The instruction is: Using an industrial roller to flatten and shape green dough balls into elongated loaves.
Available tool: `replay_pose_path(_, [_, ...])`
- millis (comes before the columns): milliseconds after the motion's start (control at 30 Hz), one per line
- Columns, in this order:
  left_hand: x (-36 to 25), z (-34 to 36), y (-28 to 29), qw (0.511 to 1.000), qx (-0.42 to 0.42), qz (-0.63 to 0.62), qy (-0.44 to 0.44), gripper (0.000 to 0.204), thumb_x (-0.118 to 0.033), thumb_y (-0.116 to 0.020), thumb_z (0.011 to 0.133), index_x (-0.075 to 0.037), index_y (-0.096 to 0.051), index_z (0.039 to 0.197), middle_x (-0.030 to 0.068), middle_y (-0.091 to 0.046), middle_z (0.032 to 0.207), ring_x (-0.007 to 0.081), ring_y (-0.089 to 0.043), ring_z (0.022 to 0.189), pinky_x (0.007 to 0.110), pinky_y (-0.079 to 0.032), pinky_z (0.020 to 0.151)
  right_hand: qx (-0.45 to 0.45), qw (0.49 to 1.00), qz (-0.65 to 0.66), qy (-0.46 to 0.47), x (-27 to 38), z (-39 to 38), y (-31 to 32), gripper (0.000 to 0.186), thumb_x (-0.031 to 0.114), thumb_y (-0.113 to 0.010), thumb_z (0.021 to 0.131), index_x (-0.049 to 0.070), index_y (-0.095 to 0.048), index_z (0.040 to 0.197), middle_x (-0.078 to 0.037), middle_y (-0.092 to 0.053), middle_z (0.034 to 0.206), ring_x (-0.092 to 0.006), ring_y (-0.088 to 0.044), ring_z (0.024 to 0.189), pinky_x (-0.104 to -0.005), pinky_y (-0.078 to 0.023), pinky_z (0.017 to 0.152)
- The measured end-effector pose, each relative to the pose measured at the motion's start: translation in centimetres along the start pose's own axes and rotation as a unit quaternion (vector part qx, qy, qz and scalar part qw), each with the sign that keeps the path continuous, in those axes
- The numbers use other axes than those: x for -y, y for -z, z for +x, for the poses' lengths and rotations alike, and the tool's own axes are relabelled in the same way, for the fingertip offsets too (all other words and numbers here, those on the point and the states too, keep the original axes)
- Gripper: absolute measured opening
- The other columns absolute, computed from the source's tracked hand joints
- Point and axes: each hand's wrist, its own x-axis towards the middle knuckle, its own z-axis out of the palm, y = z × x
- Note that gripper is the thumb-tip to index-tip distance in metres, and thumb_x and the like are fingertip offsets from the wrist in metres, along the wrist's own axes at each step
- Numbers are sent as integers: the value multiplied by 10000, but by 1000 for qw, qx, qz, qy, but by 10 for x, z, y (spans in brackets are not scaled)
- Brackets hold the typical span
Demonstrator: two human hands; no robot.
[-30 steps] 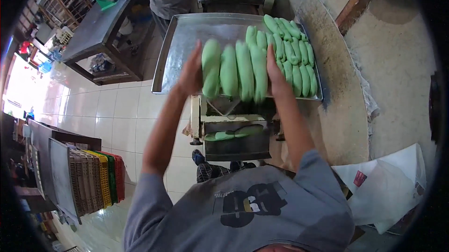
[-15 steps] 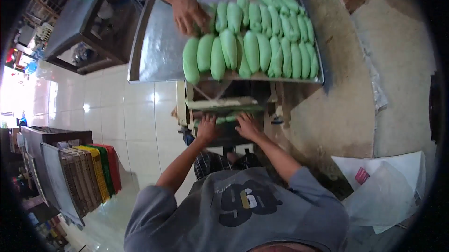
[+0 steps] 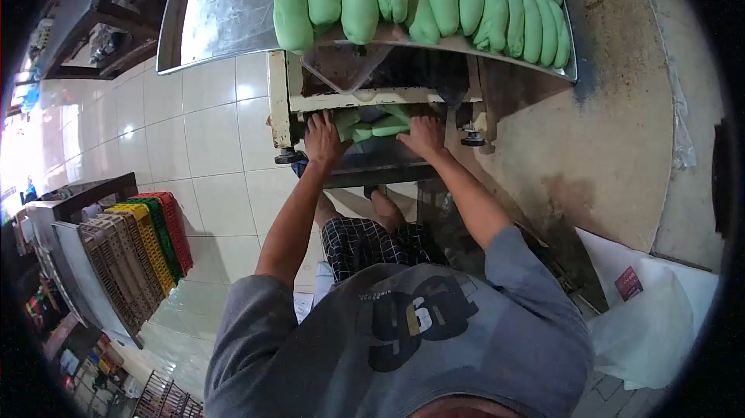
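My left hand (image 3: pixel 322 138) has its fingers stretched out and apart at the left end of a piece of green dough (image 3: pixel 388 130). At its right end lies my right hand (image 3: pixel 425 137), fingers extended and thumb out beside the dough. The dough looks folded and uneven and lies on the dark feed plate (image 3: pixel 369 162), under the front bar of a cream-framed machine (image 3: pixel 372 98) with rollers. Part of it is hidden beneath that bar. Above the machine rests a metal tray (image 3: pixel 221 10) with rows of thick green dough rolls (image 3: pixel 361 3) on it.
Dark adjusting knobs (image 3: pixel 289 156) stick out from the machine's lower corners. Stacked coloured crates (image 3: pixel 147 243) stand on the tiled floor at left. A dark metal table (image 3: pixel 85 18) is at upper left. White sacks (image 3: pixel 644 325) lie at lower right.
My view has shifted, so tray and machine appear higher and larger. My hands are farther apart, with more dough visible between them. Another person's hand over the tray has left the view.
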Motion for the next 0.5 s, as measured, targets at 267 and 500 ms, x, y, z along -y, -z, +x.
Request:
replay_pose_path(267, [22, -16, 1, 991, -7, 53, -127, 394, -157, -535, 754, -165, -510, 1147, 134, -527, 1019, 305, -486, 1031, 444, -352, 885, -20, 987, 156, 42, -14, -19, -6, 413, 131, -686, 716, 39, -495, 1070, -195, -479, 1025, -371, -495, 967, -464, -414, 815])
replay_pose_path(500, [12, -13, -31, 962, -87, 67, -251, 400, -140, -509, 778, -189, -487, 1175, 116, -487, 1116, 291, -455, 1066, 460, -344, 919, -197, 962, 9, 190, -2, -14, -44, 522, 13, -646, 710, 86, -455, 1190, -133, -444, 1125, -330, -432, 1057, -477, -365, 880])
